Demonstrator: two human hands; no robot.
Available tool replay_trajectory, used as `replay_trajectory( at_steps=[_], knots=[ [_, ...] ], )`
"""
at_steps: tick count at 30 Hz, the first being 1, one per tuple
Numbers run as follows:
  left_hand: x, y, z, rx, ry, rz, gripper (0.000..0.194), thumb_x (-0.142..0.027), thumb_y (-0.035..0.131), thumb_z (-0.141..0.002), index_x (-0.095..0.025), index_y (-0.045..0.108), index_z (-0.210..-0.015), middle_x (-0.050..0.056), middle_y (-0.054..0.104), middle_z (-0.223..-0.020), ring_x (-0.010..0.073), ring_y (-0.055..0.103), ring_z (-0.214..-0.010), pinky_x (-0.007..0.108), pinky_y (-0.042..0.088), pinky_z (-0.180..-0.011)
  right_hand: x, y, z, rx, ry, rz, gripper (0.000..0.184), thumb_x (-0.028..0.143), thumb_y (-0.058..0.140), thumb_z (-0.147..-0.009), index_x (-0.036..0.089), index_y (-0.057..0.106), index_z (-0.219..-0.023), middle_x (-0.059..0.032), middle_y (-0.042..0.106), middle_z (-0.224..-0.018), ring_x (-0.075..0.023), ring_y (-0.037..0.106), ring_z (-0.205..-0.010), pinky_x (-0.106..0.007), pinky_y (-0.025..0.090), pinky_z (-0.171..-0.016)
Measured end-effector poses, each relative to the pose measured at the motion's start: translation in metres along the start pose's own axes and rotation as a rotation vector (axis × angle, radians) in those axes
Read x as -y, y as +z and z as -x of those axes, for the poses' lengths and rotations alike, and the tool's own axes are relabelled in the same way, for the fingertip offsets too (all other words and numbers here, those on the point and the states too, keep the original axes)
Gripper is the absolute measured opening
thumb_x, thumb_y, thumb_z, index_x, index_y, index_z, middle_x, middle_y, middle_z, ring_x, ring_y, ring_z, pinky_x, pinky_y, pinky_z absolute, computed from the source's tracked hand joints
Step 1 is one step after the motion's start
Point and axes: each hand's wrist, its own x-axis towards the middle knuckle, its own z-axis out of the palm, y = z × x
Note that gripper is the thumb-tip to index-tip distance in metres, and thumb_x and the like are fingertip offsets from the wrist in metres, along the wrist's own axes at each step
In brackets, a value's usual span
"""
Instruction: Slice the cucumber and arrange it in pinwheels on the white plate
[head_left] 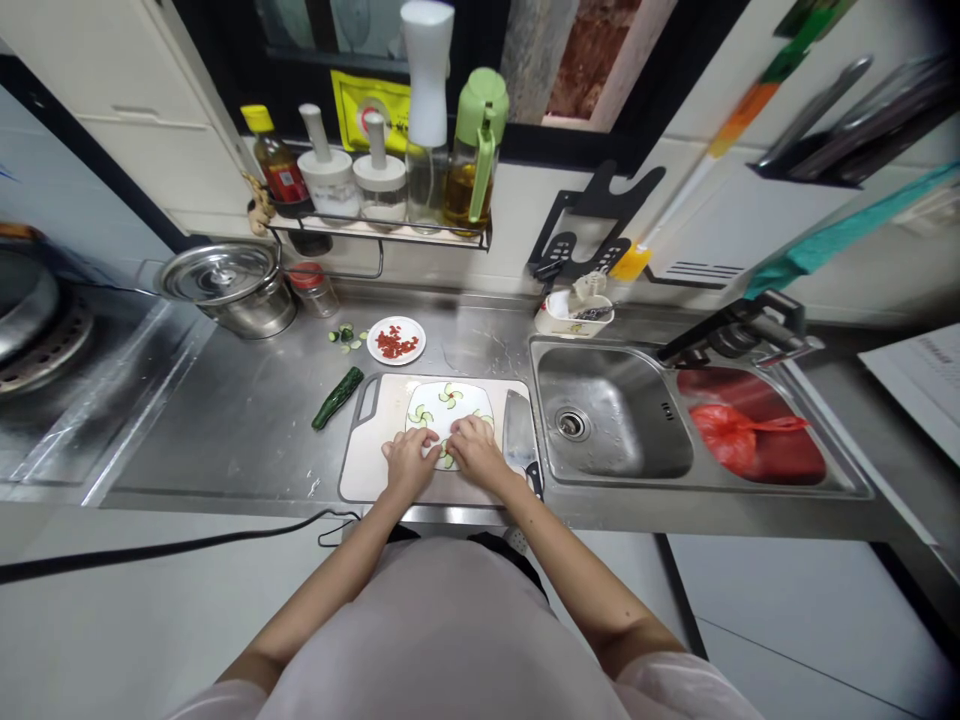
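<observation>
A white plate (435, 400) lies on a pale cutting board (369, 455), with thin cucumber slices (450, 393) set on it in several curved fans, small red bits at their middles. My left hand (411, 462) is over the plate's front left part, its fingers curled closed. Over the front right part is my right hand (477, 455), its fingers also bent together. Both sets of fingertips are close to the front fan of slices; anything pinched in them is too small or hidden to name. A kitchen knife (517, 430) lies along the board's right side.
Left of the board rests a cucumber piece (337, 398). Behind it are cucumber scraps (346, 336) and a small plate (373, 350) of chopped red pieces (396, 343). A lidded pot (251, 300) stands back left. The sink (615, 400) is on the right; seasonings (427, 180) stand on a shelf above.
</observation>
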Motion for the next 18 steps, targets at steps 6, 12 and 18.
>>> replay_trajectory(
  at_steps=[6,12,18],
  knots=[
    [-0.0005,0.0038,-0.0013,0.021,0.011,-0.01,0.013,-0.033,0.061,-0.084,-0.027,0.068,-0.093,0.002,0.068,-0.093,0.0235,0.054,-0.097,0.037,0.03,-0.083,0.0004,-0.0004,-0.0007,0.003,-0.004,-0.011,0.021,0.024,0.046,-0.095,0.021,0.065,-0.088,-0.01,0.054,-0.112,-0.0255,0.038,-0.11,-0.042,0.032,-0.093],
    [-0.0018,0.007,-0.0037,0.048,0.002,-0.02,0.014,-0.032,0.063,-0.083,-0.026,0.068,-0.094,0.003,0.068,-0.094,0.0234,0.054,-0.098,0.037,0.029,-0.084,-0.0023,0.0011,-0.0003,0.016,-0.014,-0.041,0.021,0.025,0.047,-0.095,0.021,0.066,-0.087,-0.0106,0.055,-0.112,-0.0263,0.038,-0.11,-0.043,0.032,-0.093],
    [-0.0021,0.0081,-0.0041,0.049,-0.001,-0.029,0.014,-0.03,0.062,-0.082,-0.026,0.069,-0.093,0.003,0.067,-0.091,0.0237,0.054,-0.097,0.037,0.029,-0.083,-0.0039,0.0043,0.0001,-0.007,-0.012,-0.025,0.02,0.026,0.048,-0.094,0.02,0.065,-0.086,-0.0098,0.054,-0.112,-0.0255,0.038,-0.111,-0.042,0.032,-0.094]
  ],
)
